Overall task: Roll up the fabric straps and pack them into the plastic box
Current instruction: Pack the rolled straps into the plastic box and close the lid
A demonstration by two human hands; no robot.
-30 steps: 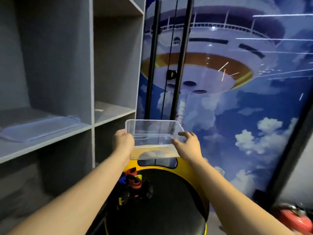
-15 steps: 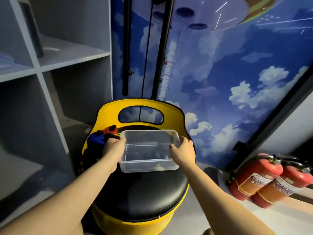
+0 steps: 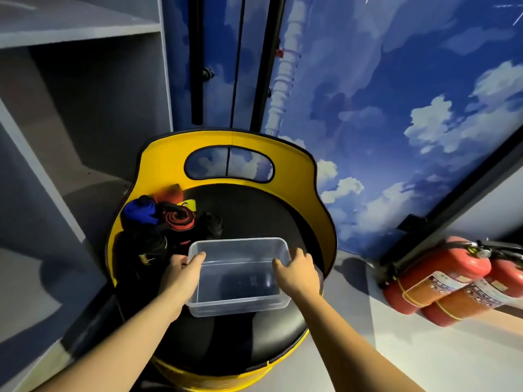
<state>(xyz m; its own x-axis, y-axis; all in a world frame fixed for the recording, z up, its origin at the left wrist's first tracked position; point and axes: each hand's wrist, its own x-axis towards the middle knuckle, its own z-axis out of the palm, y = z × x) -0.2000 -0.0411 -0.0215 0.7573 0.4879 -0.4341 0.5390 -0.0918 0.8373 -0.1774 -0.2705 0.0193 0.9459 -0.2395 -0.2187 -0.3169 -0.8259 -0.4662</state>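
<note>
Both hands are gripping one clear box [image 3: 239, 274]: the left hand [image 3: 181, 274] is curling over its left rim, the right hand [image 3: 297, 271] over its right rim. The box is sitting on the black seat [image 3: 249, 340]. Beyond the left hand, straps [image 3: 169, 215] are lying heaped, blue, red, orange and black; their number is hard to count. Right of the right hand, two extinguishers [image 3: 441, 281] are lying bound together, partly cut off.

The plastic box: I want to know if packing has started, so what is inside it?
Nothing shows inside the plastic box; through its clear bottom only the black seat appears. The left hand and right hand hide small parts of the side walls.
</note>
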